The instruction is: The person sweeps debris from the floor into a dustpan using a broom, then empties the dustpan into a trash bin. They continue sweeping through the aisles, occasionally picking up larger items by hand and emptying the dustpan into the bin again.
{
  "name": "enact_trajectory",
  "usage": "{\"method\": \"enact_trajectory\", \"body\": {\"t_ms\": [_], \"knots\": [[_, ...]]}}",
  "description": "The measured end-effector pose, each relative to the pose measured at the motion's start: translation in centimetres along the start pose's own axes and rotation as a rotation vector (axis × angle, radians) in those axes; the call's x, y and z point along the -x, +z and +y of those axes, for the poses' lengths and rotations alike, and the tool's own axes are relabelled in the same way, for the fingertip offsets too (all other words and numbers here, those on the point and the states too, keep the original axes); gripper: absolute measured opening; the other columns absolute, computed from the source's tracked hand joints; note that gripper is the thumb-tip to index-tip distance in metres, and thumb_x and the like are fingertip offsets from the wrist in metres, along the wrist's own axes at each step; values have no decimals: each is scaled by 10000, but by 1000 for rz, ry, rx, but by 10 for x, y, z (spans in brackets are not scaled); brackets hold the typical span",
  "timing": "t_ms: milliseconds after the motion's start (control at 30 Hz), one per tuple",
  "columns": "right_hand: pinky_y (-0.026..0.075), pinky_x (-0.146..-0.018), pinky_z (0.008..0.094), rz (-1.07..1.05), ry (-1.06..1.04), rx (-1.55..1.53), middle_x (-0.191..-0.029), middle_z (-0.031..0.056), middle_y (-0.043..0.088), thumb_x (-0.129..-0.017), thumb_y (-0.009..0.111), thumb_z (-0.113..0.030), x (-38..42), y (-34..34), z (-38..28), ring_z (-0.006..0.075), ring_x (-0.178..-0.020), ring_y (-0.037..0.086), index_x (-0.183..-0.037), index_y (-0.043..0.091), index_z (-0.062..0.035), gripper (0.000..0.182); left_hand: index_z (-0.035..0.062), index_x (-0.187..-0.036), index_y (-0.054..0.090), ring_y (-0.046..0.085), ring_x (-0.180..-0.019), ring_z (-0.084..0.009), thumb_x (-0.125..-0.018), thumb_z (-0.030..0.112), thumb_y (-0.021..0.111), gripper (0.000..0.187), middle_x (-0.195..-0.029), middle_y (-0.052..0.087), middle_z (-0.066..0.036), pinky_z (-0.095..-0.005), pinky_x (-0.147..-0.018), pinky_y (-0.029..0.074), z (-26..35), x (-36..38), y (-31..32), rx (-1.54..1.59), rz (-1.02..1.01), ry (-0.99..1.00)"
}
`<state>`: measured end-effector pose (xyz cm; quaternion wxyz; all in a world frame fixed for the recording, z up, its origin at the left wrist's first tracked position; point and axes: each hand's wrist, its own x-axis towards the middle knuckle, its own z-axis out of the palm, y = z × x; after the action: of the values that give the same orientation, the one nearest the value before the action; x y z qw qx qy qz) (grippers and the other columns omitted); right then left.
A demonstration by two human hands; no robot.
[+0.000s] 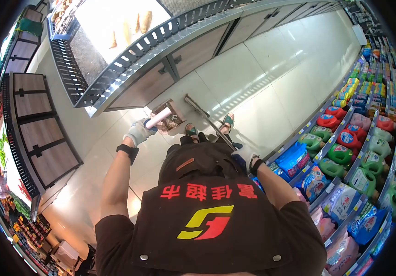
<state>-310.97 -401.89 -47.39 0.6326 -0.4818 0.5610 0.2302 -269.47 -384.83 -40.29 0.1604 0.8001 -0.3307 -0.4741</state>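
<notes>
My left hand (139, 133), in a white glove with a dark wristband below it, is closed round a thick pale pink handle (159, 118). This handle points down toward a dustpan (176, 110), an open box shape on the floor with brown litter inside, and overlaps it in this view. In a matching glove, my right hand (246, 158) grips the thin pole of a broom (216, 129). The pole slants down past my feet to a narrow bar-shaped head (196, 105) on the tiles, right of the dustpan.
A black slotted display stand (129, 53) with wood-look panels runs ahead of me. On the right, shelves hold detergent jugs (340, 154) and bagged laundry products (340, 202). Wood-panelled cabinets (46, 142) stand at left. Pale floor tiles (253, 96) stretch along the aisle.
</notes>
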Motion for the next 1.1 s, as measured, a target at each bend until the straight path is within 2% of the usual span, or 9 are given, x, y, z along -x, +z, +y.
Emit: {"method": "enact_trajectory", "body": {"t_ms": [67, 233, 300, 367, 500, 700, 800, 1033, 1100], "knots": [[385, -454, 304, 23, -74, 16, -507, 14, 477, -740, 585, -185, -4, 7, -4, 105, -496, 491, -624, 529, -58, 181, 84, -874, 608, 523, -525, -105, -718, 252, 696, 246, -641, 578, -9, -263, -501, 449, 3, -8, 8, 6, 6, 14], [427, -519, 334, 7, -283, 424, -677, 85, 587, -673, 620, -126, 25, 6, -65, 168, -560, 539, -808, 601, -45, 158, 85, -913, 624, 548, -522, -144, -710, 281, 694, 290, -630, 585, -53, -293, -517, 463, 16, -25, 23, -16, 57, 66], [457, -561, 303, -116, -689, 580, -740, 84, 607, -693, 643, -124, -1, -8, -31, 151, -611, 559, -969, 621, -41, 289, 90, -936, 630, 561, -544, -156, -703, 268, 694, 300, -652, 598, -66, -299, -536, 465, 37, -25, 22, -59, 69, 58], [473, -666, 254, -118, -250, 110, -816, 101, 628, -708, 669, -147, 47, -26, -61, 142, -729, 582, -1126, 585, -36, 441, 101, -949, 634, 560, -551, -158, -699, 253, 679, 296, -672, 603, -62, -298, -533, 461, 51, -33, 26, -66, 57, 95], [481, -712, 295, 55, -317, 17, -861, 96, 654, -681, 654, -146, 35, -64, 6, 191, -773, 597, -1144, 574, -35, 482, 75, -821, 609, 559, -586, -195, -702, 296, 685, 262, -668, 600, -82, -325, -576, 455, 100, -59, 35, -22, 42, 169], [338, -337, 265, 337, -21, -447, -542, 16, 515, -694, 650, -125, 48, -176, 22, 111, -371, 433, -1185, 558, -123, 500, 65, -842, 619, 538, -577, -142, -720, 263, 701, 247, -649, 580, -45, -301, -565, 446, 205, -140, 70, 129, 98, 255], [354, -350, 271, 526, -82, -411, -520, 14, 495, -709, 630, -115, 19, -262, 9, 112, -388, 453, -927, 574, -68, 230, 64, -829, 611, 494, -548, -93, -706, 230, 727, 236, -634, 564, -14, -268, -527, 424, 271, -201, 97, 106, 105, 363], [447, -401, 328, 866, -134, -95, -580, 104, 574, -668, 622, -90, -142, -520, -17, 180, -459, 554, -895, 592, -11, 242, 61, -831, 612, 483, -543, -70, -715, 192, 727, 210, -651, 569, 6, -251, -509, 417, 452, -314, 157, 36, 106, 277], [511, -662, 365, 886, -40, 116, -837, 161, 655, -662, 636, -116, -163, -578, -39, 275, -771, 643, -1016, 611, -39, 363, 60, -899, 627, 492, -561, -78, -715, 202, 727, 253, -674, 582, -3, -256, -530, 429, 492, -342, 170, 38, 95, 322]]}}
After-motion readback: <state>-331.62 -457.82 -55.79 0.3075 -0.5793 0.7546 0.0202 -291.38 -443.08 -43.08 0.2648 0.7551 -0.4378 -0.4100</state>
